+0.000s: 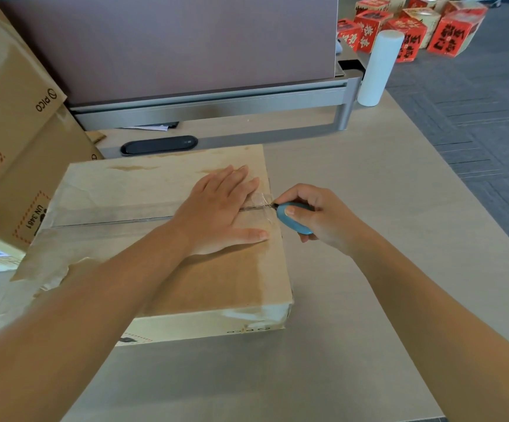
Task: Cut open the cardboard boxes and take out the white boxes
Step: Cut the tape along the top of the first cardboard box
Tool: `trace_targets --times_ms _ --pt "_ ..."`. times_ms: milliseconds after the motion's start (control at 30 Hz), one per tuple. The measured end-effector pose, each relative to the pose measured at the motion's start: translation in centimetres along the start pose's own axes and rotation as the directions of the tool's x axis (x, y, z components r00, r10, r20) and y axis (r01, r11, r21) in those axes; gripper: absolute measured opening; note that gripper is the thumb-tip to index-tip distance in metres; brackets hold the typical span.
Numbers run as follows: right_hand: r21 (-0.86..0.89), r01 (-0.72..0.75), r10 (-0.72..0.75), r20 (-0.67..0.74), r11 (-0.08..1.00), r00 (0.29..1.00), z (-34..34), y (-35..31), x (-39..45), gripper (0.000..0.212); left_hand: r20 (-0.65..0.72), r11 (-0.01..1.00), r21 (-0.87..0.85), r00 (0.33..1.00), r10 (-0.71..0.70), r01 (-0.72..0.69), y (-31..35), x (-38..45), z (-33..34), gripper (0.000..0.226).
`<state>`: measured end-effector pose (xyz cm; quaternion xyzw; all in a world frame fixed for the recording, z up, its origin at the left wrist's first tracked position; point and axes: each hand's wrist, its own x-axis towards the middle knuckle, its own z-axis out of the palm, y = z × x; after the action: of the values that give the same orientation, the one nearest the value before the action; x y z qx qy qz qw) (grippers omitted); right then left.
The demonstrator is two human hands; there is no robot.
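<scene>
Your left hand (219,208) presses flat on the stiff cardboard box (162,248) at frame centre (likely light); right hand (317,217) grips the blue cutter (293,217) at the taped seam (110,222).

One head-worn wide-angle view looks forward and steeply down from above the near edge of the desk (369,184). It sits close over the cardboard box (168,269), which fills the centre. The far partition panel (168,47) tops the frame; carpeted floor (475,123) shows far right.
</scene>
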<state>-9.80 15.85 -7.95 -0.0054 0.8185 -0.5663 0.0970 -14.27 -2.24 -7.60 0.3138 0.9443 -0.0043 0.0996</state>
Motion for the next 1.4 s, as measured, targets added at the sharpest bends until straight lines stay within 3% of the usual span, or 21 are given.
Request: trace_targets --times_ms 400,667,900,1033,1167,1400 --pt "0.007 -0.02 0.02 -0.059 1.0 0.998 0.6 0.1 -0.5 0.02 -0.022 1.0 -0.009 1.0 0.004 -0.004 -0.2 0.1 0.1 0.114" --pt "0.189 -0.055 0.061 -0.025 0.98 0.998 0.9 1.0 -1.0 0.013 -0.016 1.0 0.001 1.0 0.0 0.001 -0.2 0.2 0.3 0.113" --pt "0.282 -0.075 0.078 -0.002 0.957 0.997 1.1 1.2 -1.6 0.024 -0.005 1.0 -0.008 1.0 -0.004 0.004 0.1 0.0 0.0 0.111" --pt "0.219 -0.048 0.048 0.002 0.975 0.999 0.8 0.8 -1.7 0.021 0.004 1.0 -0.021 1.0 -0.017 0.017 0.2 -0.1 0.0 0.103" --pt "0.124 -0.041 0.038 0.026 0.991 0.999 0.2 0.5 -2.1 0.015 -0.016 0.999 -0.039 1.0 -0.005 0.004 0.1 -0.1 0.1 0.113" --pt "0.112 -0.053 0.051 0.02 0.992 0.998 0.7 0.4 -3.1 0.015 -0.023 0.998 -0.061 1.0 -0.021 0.02 0.1 0.0 0.1 0.104"
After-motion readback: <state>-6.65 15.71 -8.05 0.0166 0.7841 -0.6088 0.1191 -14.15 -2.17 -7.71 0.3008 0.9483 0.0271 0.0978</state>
